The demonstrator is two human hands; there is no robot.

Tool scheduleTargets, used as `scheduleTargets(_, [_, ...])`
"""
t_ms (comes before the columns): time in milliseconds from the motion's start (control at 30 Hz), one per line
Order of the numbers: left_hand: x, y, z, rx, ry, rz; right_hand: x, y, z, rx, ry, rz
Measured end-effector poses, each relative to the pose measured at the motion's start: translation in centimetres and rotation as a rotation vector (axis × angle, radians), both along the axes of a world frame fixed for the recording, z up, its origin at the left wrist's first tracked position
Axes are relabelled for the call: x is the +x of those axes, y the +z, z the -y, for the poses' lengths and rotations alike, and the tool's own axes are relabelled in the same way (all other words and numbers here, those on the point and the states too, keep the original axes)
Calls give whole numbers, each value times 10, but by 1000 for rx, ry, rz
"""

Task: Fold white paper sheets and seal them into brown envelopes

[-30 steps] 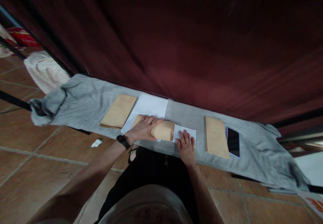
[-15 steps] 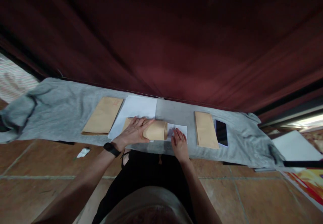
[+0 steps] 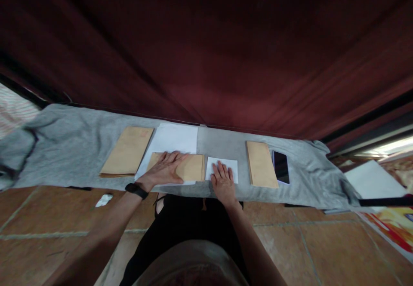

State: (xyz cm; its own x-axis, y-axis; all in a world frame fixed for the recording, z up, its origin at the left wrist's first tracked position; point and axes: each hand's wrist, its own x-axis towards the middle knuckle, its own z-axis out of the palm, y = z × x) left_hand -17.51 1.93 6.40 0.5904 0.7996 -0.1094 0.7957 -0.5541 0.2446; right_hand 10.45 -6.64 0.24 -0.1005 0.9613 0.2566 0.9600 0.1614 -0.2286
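Observation:
My left hand, fingers spread, lies flat over a brown envelope, which rests level on the near part of some white paper sheets. To the right, a small folded white paper is on the grey cloth, a narrow gap away from the envelope's right end. My right hand presses on this paper with outstretched fingers. Neither hand is closed around anything.
A stack of brown envelopes lies left of the sheets. Further right are more brown envelopes and a dark-screened phone. A dark red curtain hangs behind the cloth-covered surface. Crumpled white paper lies on the tiled floor.
The envelope's right end, earlier curled up and bulging beside the white paper, now lies flat. The folded paper is now apart from it, with my right hand laid flat on top.

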Motion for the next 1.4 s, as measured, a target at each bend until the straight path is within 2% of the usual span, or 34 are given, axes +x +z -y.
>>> scheduleTargets(233, [-9, 7, -3, -34, 20, -26, 13, -13, 7, 71, -85, 26])
scheduleTargets(533, [-12, -1, -3, -19, 10, -5, 43, -22, 21, 79, -232, -4])
scheduleTargets(667, [-14, -4, -2, 44, -16, 7, 45, -14, 22, 72, -297, -136])
scheduleTargets(767, [-13, -3, 0, 85, -22, 23, 34, 6, 19, 52, -213, -360])
scheduleTargets(900, [-8, 2, 3, 121, -35, 71, -1, 33, 7, -99, 43, -771])
scheduleTargets(1000, [-5, 4, 6, 132, -24, 98, -26, 39, -6, -245, 0, -1145])
scheduleTargets(1100, [-3, 5, 11, 146, -38, 122, -36, 39, -19, -468, -39, -1505])
scheduleTargets(1267, [3, 6, 23, 161, -117, 145, -32, 46, -30, -734, 102, -1593])
scheduleTargets(1333, [6, 6, 28, 171, -138, 161, -32, 50, -32, -847, 144, -1542])
scheduleTargets(1400, [9, 4, 31, 183, -155, 181, -33, 54, -34, -896, 152, -1449])
